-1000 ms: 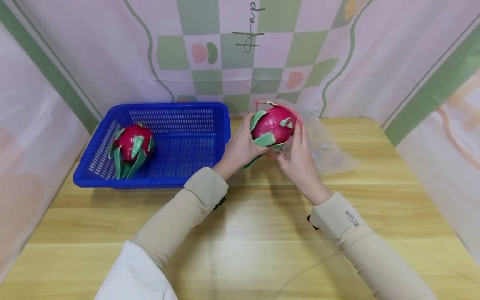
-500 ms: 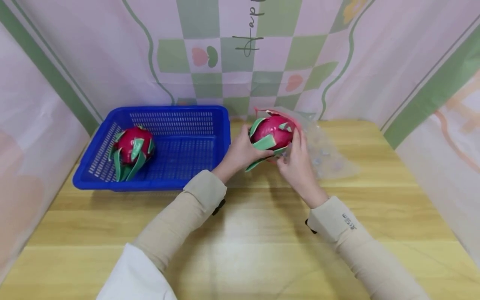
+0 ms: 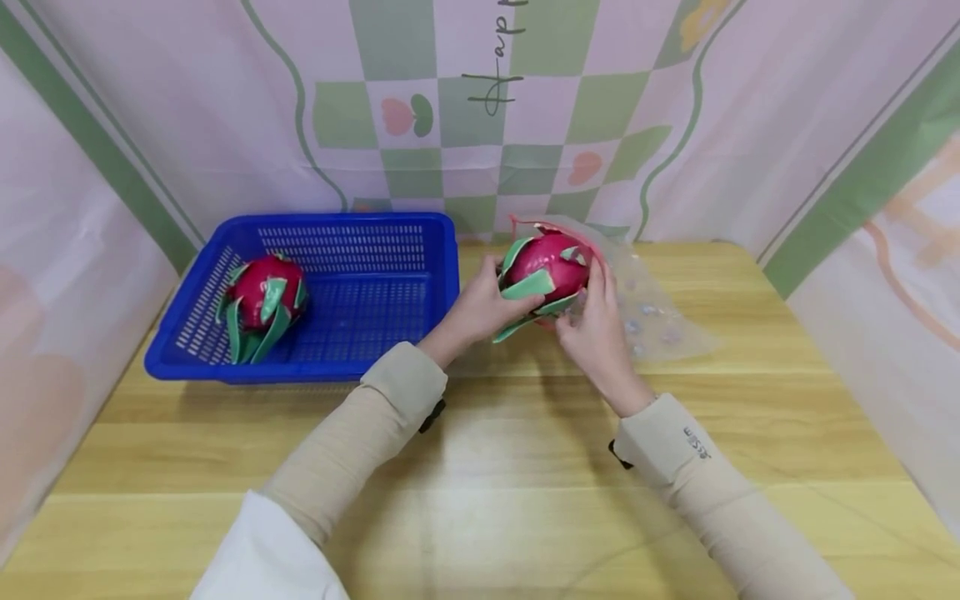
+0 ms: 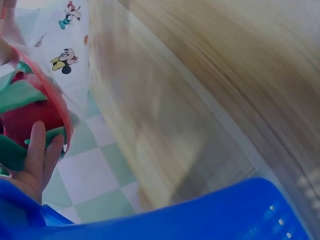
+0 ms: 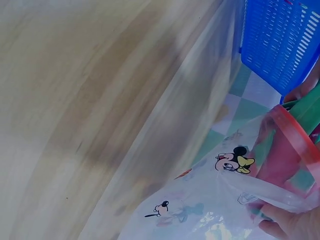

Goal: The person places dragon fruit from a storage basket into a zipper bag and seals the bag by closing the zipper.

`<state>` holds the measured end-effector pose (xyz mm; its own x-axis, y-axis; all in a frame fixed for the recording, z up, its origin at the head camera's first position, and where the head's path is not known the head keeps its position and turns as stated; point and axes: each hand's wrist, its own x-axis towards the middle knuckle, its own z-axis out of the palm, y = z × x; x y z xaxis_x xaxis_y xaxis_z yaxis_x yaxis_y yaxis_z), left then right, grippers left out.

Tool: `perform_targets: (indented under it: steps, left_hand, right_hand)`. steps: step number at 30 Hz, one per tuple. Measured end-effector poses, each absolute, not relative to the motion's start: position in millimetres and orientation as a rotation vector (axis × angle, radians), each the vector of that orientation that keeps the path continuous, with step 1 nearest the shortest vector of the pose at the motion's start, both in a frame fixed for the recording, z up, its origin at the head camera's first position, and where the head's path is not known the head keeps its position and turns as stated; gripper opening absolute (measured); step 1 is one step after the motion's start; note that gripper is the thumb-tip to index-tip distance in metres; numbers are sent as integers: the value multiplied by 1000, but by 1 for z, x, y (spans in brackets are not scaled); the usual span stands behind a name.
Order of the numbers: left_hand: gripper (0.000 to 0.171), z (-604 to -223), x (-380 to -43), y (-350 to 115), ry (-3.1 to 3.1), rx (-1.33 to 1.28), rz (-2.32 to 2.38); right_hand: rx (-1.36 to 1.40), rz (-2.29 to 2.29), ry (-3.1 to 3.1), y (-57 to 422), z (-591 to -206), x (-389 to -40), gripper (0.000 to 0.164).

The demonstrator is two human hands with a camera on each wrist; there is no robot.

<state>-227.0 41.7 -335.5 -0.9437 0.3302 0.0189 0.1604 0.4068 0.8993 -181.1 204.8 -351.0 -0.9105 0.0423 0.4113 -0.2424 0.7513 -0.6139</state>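
Observation:
A pink-red dragon fruit (image 3: 551, 265) with green scales, its skin glossy, sits in the mouth of a clear plastic bag (image 3: 660, 312) with a red edge. My left hand (image 3: 480, 304) grips the fruit from the left, thumb across its green scales. On the other side, my right hand (image 3: 600, 333) pinches the bag by its red rim beside the fruit. Cartoon prints on the bag (image 5: 185, 205) show in the right wrist view, and the fruit's far end shows through the film. Left fingers (image 4: 36, 150) lie against the fruit in the left wrist view.
Left of my hands stands a blue perforated basket (image 3: 367, 367), its right wall close to my left wrist. Another dragon fruit (image 3: 266, 292) lies at its left end. The wooden table (image 3: 495, 500) ends at a patterned cloth (image 3: 480, 117) behind.
The dragon fruit and both hands have come slightly lower, with the bag's red rim around the fruit's right side. The basket and its fruit stay put; the view has shifted a little.

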Motion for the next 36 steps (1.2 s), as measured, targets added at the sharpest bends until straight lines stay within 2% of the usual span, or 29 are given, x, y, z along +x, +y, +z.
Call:
perform_targets:
  steps: [12, 22, 31, 36]
  left_hand:
    - [54, -334, -225, 50, 2445, 209, 1723]
    - [49, -334, -223, 60, 2270, 100, 1937]
    - [48, -337, -232, 64, 2013, -31, 2170]
    - [47, -339, -235, 65, 1934, -78, 2209]
  right_hand:
    - [166, 845, -2566, 210, -348, -179, 66]
    - [136, 830, -2587, 211, -343, -175, 71]
    - [207, 825, -2559, 205, -344, -171, 56]
    - [191, 929, -2546, 206, -342, -171, 60]
